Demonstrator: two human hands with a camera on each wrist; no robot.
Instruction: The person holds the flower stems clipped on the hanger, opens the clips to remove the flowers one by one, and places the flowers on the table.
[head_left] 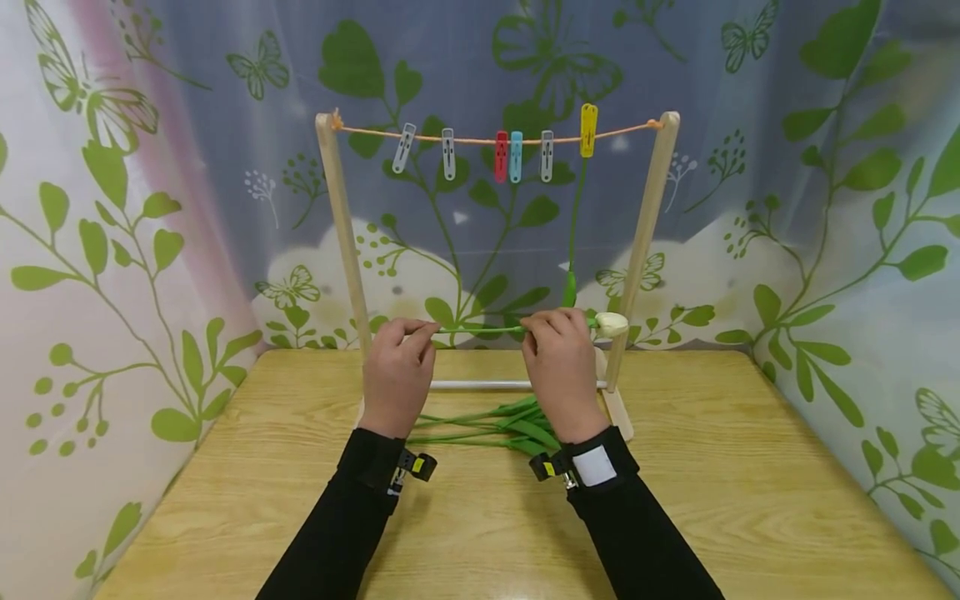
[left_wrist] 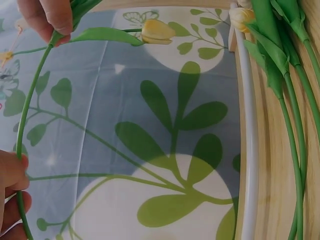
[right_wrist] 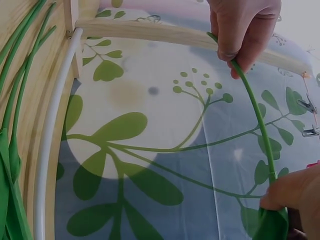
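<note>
Both hands hold one artificial tulip (head_left: 611, 325) level in front of the rack, its pale head pointing right. My left hand (head_left: 397, 367) pinches the stem near its bare end. Close below the flower, at the leaves, my right hand (head_left: 562, 367) grips the same stem, which bows between the hands in the left wrist view. Behind the right hand, a second tulip (left_wrist: 157, 32) with a yellow head hangs upside down from a yellow clothespin (head_left: 588, 131). Several more tulips (head_left: 480, 425) lie on the table beneath the hands, partly hidden by the right wrist.
A wooden rack (head_left: 647, 250) stands at the table's back, with an orange string (head_left: 472, 140) between its posts and a white rod (head_left: 480, 385) low down. Several clothespins, including a red one (head_left: 501, 157) and a blue one (head_left: 516, 157), hang along the string. Patterned curtains (head_left: 847, 250) surround the table.
</note>
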